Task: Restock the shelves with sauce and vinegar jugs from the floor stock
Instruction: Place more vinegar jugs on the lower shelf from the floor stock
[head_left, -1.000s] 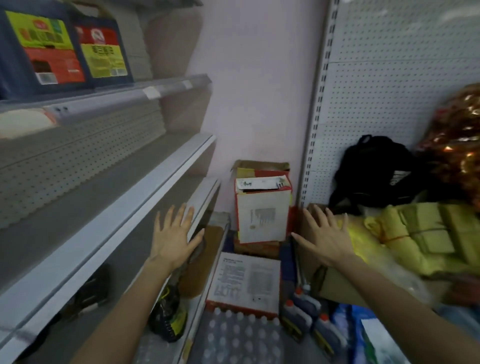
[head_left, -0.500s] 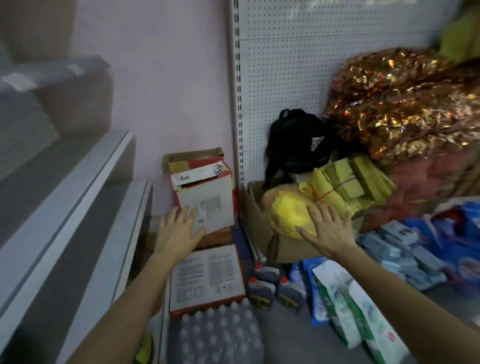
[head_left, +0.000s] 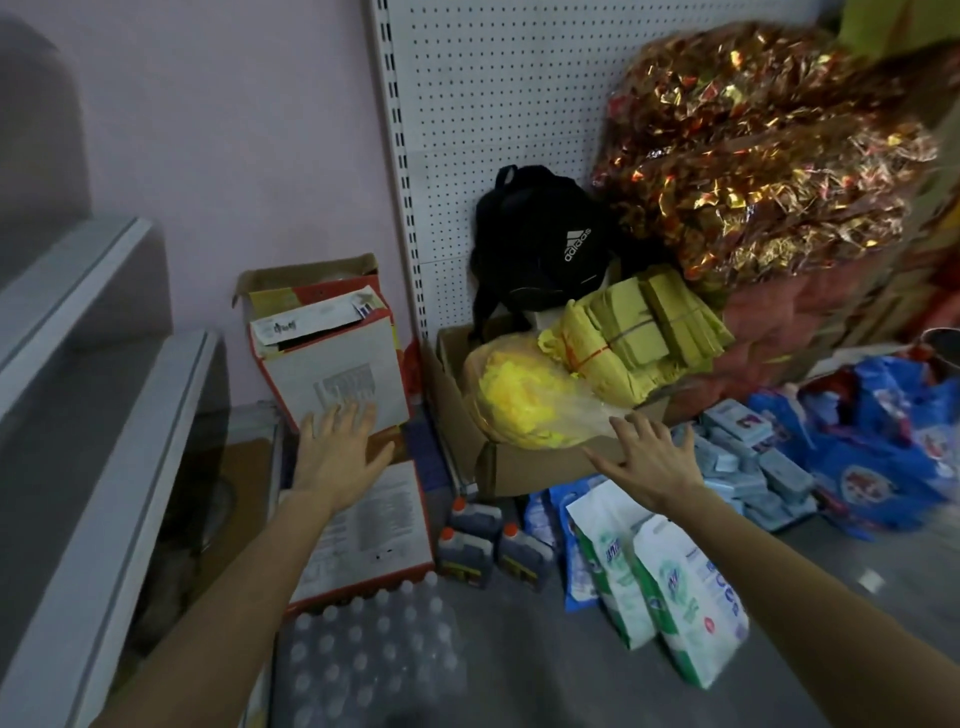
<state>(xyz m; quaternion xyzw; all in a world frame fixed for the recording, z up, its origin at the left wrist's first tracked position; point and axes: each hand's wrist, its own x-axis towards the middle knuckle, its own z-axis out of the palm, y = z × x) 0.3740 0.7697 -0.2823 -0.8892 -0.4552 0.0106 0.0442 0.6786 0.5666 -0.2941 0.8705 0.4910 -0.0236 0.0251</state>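
Three dark sauce jugs (head_left: 485, 540) with orange caps stand on the grey floor between a flat white-and-red carton and some detergent bags. My left hand (head_left: 340, 457) hovers with spread fingers over the flat carton (head_left: 374, 535), up and left of the jugs. My right hand (head_left: 649, 460) is stretched out with straight fingers in front of a brown cardboard box (head_left: 514, 462), up and right of the jugs. Neither hand holds anything. The grey shelves (head_left: 88, 364) run along the left edge.
A shrink-wrapped pack of water bottles (head_left: 363, 660) lies in front of the carton. An upright red-and-white box (head_left: 332, 364) stands against the pink wall. White-green bags (head_left: 670, 587), blue packets (head_left: 753, 462), a black backpack (head_left: 540, 244) and foil bundles (head_left: 769, 150) crowd the right.
The view has swung right, away from the shelves toward the floor stock. Both hands stay empty and spread, and the sauce jugs have come into fuller view.
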